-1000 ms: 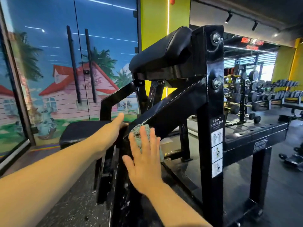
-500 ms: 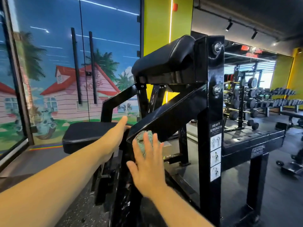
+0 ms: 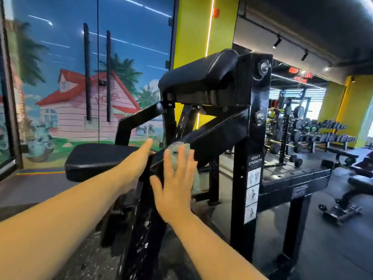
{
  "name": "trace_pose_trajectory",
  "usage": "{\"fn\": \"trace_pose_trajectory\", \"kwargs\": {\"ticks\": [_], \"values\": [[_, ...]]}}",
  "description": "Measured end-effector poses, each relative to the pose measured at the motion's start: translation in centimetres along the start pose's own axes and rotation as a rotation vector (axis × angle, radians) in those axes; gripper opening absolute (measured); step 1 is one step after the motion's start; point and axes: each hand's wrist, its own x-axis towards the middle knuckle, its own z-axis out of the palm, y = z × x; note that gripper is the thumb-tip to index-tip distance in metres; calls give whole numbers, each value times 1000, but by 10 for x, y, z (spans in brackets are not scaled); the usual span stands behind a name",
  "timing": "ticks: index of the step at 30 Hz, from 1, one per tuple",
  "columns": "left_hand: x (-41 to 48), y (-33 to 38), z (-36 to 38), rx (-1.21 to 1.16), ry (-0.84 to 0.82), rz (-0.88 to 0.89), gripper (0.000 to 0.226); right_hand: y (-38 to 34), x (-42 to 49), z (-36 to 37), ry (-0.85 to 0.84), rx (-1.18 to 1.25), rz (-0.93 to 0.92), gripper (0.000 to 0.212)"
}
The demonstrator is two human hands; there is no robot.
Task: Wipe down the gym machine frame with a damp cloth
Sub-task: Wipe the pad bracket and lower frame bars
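Note:
A black gym machine frame (image 3: 222, 130) fills the middle of the view, with a slanted bar running down from an upright post toward me. My right hand (image 3: 175, 182) lies flat with straight fingers on a grey-green cloth (image 3: 177, 152), pressing it against the lower end of that slanted bar. My left hand (image 3: 139, 160) reaches forward and rests on the frame beside the black seat pad (image 3: 96, 158); its fingertips are partly hidden behind the frame. A padded black arm rest (image 3: 197, 77) sits on top of the machine.
A glass wall with a painted house mural (image 3: 80, 102) stands to the left. Dumbbell racks (image 3: 314, 132) line the back right. A low bench (image 3: 359, 178) stands on the dark floor at the right. The machine's side shelf (image 3: 294, 178) juts out rightward.
The view has tilted upward a little, so the machine sits lower in the frame. My right hand with the cloth has slid slightly up the slanted bar. The left hand stays on the frame.

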Motion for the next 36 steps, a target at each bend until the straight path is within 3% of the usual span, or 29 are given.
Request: {"fn": "trace_pose_trajectory", "kwargs": {"ticks": [3, 4, 8, 11, 14, 16, 19, 24, 26, 30, 32, 36], "values": [[-15, 9, 4, 7, -40, -61, 56, 13, -17, -8, -110, 7, -338, 53], [-18, 10, 4, 15, -68, -78, 60, 25, -3, -12, -66, -4, -324, 53], [-16, 6, -8, -13, -98, -87, 65, 14, 38, -15, 80, 15, 8, 59], [-15, 1, -13, -65, -84, -63, 65, -18, -23, 12, -10, 32, -82, 60], [-9, -18, -25, -281, 9, -38, 64, -27, -117, 36, -139, -100, -195, 60], [-13, -38, -35, -283, 24, -71, 63, -24, -158, 42, -189, -179, -253, 56], [-27, -70, -41, -93, -60, -169, 67, -21, -130, 34, -141, -93, -228, 52], [-37, -84, -32, -48, -87, -178, 60, -29, -34, 18, 49, 59, 69, 56], [-40, -84, -29, -37, -91, -156, 64, -32, -56, 28, 22, 35, 34, 59], [-44, -88, -35, -140, -163, -125, 63, -26, -180, 46, -212, -59, -117, 64], [-44, -90, -38, -200, -168, -92, 62, -20, -198, 44, -265, -113, -151, 65], [-40, -97, -41, -205, -152, -45, 62, -37, -96, 28, -65, 85, 1, 59]]}}
